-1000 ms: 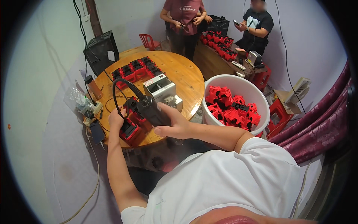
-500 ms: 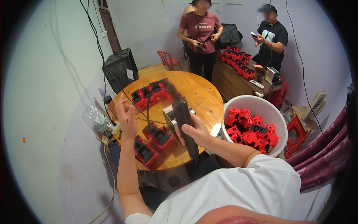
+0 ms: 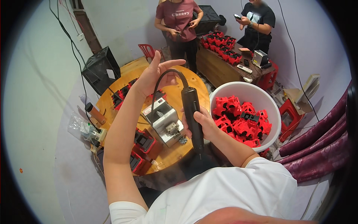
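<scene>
My right hand (image 3: 205, 125) is wrapped round a black electric screwdriver (image 3: 191, 112), held upright with its thin bit pointing down past the table's near edge. A black cable (image 3: 159, 80) arches out of its top. Beside that arch my left hand (image 3: 153, 77) is raised, thumb and fingers apart; whether it touches the cable I cannot tell. Just left of the screwdriver a grey metal box (image 3: 164, 123), which looks like a screw feeder, stands on the round wooden table (image 3: 201, 84). Red and black plastic housings (image 3: 144, 141) lie near my left forearm, partly hidden by it.
A white tub (image 3: 276, 128) full of red parts stands right of the table. More red housings (image 3: 220, 46) fill a brown desk's far end. Two people (image 3: 182, 22) stand at the back. A brown bottle (image 3: 95, 114) and plastic bag (image 3: 79, 127) sit at left.
My left hand has swung up and to the right, toward the cable. The screwdriver stays in my right hand, and the metal box now shows more fully. The whole view has shifted.
</scene>
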`<state>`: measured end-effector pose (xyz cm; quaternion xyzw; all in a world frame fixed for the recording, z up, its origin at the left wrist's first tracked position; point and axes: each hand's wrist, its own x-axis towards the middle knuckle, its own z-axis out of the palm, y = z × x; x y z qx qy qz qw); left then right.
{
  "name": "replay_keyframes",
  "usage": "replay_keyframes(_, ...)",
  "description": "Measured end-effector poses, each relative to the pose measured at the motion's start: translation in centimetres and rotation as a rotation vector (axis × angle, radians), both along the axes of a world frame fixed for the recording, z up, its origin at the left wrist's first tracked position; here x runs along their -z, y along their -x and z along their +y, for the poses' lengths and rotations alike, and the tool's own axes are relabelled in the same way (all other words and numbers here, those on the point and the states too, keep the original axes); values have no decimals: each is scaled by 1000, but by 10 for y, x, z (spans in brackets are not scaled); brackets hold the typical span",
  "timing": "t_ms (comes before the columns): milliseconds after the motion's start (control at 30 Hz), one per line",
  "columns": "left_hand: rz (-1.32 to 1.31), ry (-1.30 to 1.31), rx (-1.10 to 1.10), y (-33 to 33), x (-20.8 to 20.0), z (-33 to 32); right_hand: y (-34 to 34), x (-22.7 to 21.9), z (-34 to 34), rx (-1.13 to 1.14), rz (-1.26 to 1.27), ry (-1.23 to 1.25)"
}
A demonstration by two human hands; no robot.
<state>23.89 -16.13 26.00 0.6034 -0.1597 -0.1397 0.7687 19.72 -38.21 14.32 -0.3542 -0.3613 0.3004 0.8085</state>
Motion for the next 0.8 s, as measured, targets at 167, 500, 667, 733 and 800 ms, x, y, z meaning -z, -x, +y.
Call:
replay_keyframes(167, 12, -191, -49, 20, -4, 4, -8, 10, 1, -73, 65, 10)
replay_keyframes(500, -25, -488, -220, 57, -24, 30, -2, 10, 31, -309, 60, 22)
replay_keyframes(667, -45, -394, -228, 66, -14, 42, -2, 18, 33, -312, 65, 77)
replay_keyframes(733, -42, -370, -221, 65, -11, 41, 0, 17, 29, -290, 52, 103)
replay_keyframes(800, -39, -359, -218, 65, -9, 39, 3, 16, 27, -275, 53, 129)
